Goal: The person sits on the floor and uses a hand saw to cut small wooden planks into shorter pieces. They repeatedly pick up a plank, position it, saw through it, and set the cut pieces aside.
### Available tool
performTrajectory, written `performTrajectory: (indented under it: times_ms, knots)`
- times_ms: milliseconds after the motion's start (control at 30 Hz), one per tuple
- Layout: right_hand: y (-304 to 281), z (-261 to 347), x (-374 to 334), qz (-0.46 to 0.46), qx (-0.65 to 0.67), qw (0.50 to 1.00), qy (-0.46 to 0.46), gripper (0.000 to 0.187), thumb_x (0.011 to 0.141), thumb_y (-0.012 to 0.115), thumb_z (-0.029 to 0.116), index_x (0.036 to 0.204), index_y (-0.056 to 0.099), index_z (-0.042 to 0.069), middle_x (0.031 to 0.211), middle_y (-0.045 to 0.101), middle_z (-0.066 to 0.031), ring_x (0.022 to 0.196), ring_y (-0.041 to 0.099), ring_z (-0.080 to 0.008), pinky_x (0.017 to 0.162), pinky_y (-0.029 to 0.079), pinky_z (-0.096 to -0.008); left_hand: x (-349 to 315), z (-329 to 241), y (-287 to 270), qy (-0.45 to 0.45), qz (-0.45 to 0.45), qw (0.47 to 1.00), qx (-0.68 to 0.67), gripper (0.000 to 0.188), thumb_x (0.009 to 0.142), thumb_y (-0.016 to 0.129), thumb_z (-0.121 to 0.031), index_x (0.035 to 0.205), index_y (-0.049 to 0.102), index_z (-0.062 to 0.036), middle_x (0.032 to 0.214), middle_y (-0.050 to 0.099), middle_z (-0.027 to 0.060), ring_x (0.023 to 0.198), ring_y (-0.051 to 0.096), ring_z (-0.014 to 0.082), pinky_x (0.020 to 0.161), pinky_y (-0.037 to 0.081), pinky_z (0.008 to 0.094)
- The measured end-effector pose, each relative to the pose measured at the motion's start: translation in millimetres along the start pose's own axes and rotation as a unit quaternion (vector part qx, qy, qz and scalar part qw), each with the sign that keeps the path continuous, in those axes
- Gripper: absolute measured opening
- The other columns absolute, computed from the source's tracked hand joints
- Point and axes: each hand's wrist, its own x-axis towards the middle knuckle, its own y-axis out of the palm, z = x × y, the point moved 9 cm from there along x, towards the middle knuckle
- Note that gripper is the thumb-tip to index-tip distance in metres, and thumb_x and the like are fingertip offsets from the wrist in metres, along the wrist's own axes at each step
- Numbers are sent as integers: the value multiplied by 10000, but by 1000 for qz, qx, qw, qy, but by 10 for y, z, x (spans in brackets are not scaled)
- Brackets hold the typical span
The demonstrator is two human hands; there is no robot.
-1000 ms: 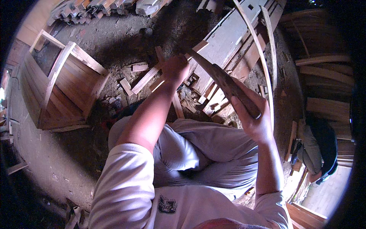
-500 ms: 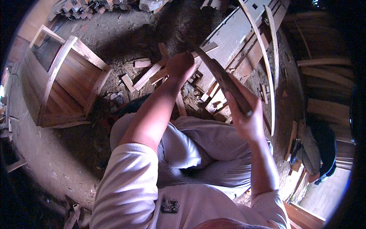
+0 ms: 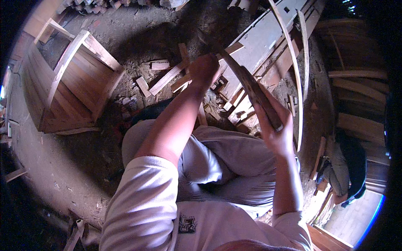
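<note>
The left hand [image 3: 204,69] is closed around the far end of a long dark strip [image 3: 251,90] of wood, and the right hand [image 3: 276,131] is clamped on its near end, so the strip runs slanting between them, far-left to near-right, held up above the person's lap. The strip looks flat and narrow; its near tip shows pale just past the right fingers.

Below the strip, on the dirt floor [image 3: 138,29], lie short offcuts [image 3: 161,66] and a few longer slats [image 3: 169,77], scattered around the left hand's place in the picture. To the right of them a grey board [image 3: 268,37] lies slanting away, with two thin curved laths [image 3: 299,75] standing across it. At the far left stands an open wooden box [image 3: 71,90], tilted on the floor, well apart from both hands. The person's knees, in grey trousers [image 3: 234,159], sit under the forearms.
</note>
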Motion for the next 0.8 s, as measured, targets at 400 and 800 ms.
performTrajectory:
  times_ms: [400, 800]
  knots:
    - [-276, 163, -54, 14, -10, 1000, 1, 444, 963, 663, 66, 1384, 585, -54, 1217, 720, -212, 1140, 687, -213, 983, 517, -333, 55, -146, -76, -15, 127, 992, 13, 268, 915, 545, -227, 897, 753, -59, 856, 750, 202, 802, 744, 380, 696, 594, 516]
    - [-226, 57, 140, 36, 0, 999, -12, 434, 964, 655, 48, 1390, 603, -21, 1165, 743, -170, 1086, 686, -150, 959, 525, -297, 105, -40, -131, -5, 21, 1000, -8, 333, 971, 482, -245, 860, 730, -52, 855, 738, 223, 805, 731, 419, 736, 587, 540]
